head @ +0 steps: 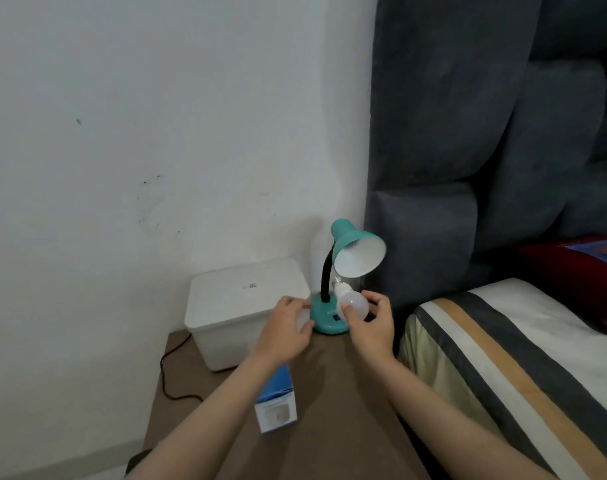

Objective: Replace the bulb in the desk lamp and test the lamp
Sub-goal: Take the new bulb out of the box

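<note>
Worktop below, teal desk lamp just behind the grip: right hand pinches the white bulb under the shade, screw base up; left hand curls round something pale, unclear what
</note>
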